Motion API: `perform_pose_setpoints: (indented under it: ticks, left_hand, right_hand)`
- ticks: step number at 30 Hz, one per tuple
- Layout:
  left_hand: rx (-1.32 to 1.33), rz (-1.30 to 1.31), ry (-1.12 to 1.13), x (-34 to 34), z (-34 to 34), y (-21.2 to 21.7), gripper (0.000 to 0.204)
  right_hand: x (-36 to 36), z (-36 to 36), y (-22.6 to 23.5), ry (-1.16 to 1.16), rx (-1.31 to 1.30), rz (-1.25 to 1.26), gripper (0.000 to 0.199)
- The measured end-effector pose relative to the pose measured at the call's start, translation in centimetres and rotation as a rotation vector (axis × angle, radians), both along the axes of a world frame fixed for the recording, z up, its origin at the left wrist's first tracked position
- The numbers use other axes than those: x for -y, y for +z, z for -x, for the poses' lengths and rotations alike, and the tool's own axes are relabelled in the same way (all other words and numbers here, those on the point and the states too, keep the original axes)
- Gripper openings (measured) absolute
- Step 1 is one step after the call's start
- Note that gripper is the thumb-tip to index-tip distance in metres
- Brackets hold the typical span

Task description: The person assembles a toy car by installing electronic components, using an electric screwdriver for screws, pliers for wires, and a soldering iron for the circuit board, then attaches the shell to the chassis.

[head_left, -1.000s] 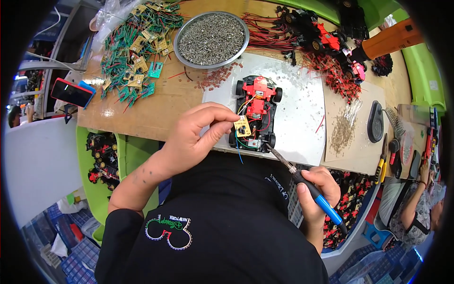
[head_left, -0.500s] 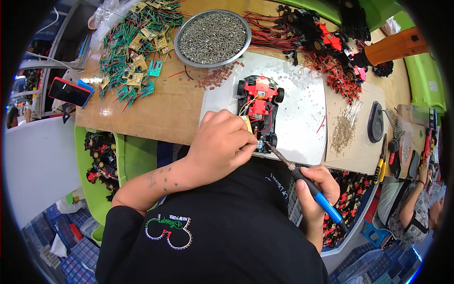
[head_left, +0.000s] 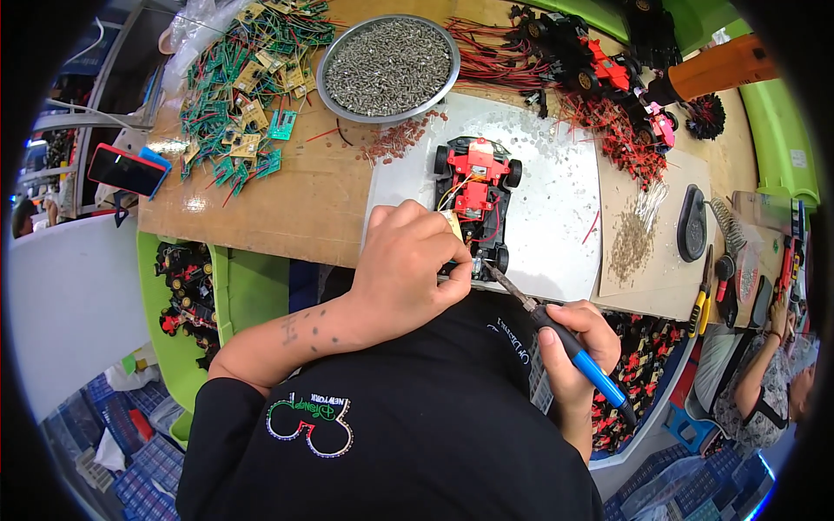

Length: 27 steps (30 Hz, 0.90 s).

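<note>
A red and black toy car chassis (head_left: 478, 163) lies wheels and wiring up in front of me. Over its near left side, my left hand (head_left: 407, 260) is closed in a pinch beside a small yellow circuit board (head_left: 453, 222). What sits between those fingertips is hidden. My right hand (head_left: 580, 347) grips a soldering iron (head_left: 599, 379) with a blue and black handle. The iron slants up and left, its tip at the chassis's near end, close to the left fingertips. Whether the tip touches metal there is too small to tell.
A steel bowl of screws (head_left: 389, 69) stands beyond, beside a heap of circuit boards (head_left: 248, 95). Red and black parts (head_left: 608, 143) lie far right, near an orange tool (head_left: 721, 69). Coiled wire (head_left: 724, 217) and yellow-handled cutters (head_left: 700, 304) are right. A green bin (head_left: 252, 291) sits left.
The soldering iron and my right hand have shifted slightly left, the tip slightly up along the chassis end. My left hand stays pinched in nearly the same spot.
</note>
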<state>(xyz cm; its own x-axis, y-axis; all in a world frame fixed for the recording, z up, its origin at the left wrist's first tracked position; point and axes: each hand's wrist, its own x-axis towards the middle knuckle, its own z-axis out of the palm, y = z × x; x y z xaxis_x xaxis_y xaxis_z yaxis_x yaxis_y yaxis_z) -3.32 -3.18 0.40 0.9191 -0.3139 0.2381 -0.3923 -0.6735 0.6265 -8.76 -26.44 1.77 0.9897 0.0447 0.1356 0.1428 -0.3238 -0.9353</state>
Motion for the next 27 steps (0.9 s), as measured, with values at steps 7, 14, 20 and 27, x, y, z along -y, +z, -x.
perform_pose_setpoints:
  ticks: [7, 14, 20, 27]
  left_hand:
    - [0.023, -0.018, 0.016, 0.2, 0.1, -0.1, 0.013]
    - [0.013, -0.029, 0.01, 0.1, 0.1, -0.1, 0.013]
    - [0.012, -0.04, 0.001, 0.3, 0.0, 0.0, 0.013]
    - [-0.002, -0.075, -0.014, 0.4, -0.2, 0.4, 0.013]
  right_hand:
    - [-0.3, -0.1, 0.3, 0.019, -0.006, 0.015, 0.021]
    - [0.0, -0.1, -0.2, -0.033, 0.063, -0.065, 0.023]
    - [-0.7, -0.2, -2.2, -0.093, -0.002, -0.185, 0.039]
    - [-2.2, -1.9, -3.2, -0.026, 0.133, 0.13, 0.046]
